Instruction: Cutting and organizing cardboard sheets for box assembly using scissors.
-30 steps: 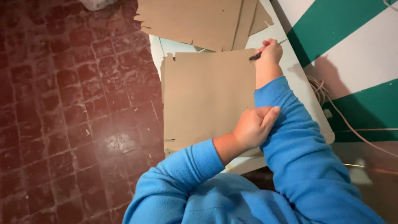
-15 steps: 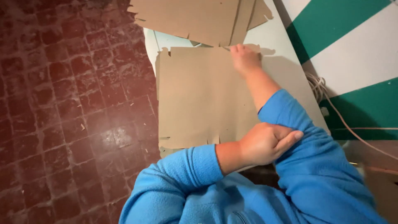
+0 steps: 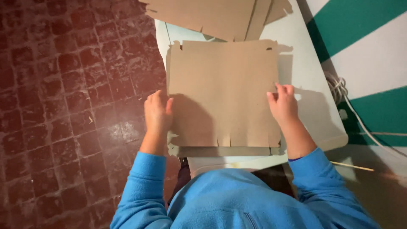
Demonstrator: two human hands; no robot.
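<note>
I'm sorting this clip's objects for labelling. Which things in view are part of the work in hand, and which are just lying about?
In hand:
- cardboard sheet with slits cut along its near edge
- left hand on its left edge
- right hand on its right edge
- white table under it

Lying about:
- stacked cardboard pieces
- white cord
- thin stick

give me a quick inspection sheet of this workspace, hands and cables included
surface: small white table, partly covered.
job's things: square brown cardboard sheet with slits cut along its near edge, lying flat on another sheet.
clutter: more cardboard pieces at the far end; thin wooden stick on the floor.
hands: left hand grips the sheet's left edge, right hand its right edge.
cables: white cord coiled beside the table.
surroundings: red tiled floor, green and white striped wall.
</note>
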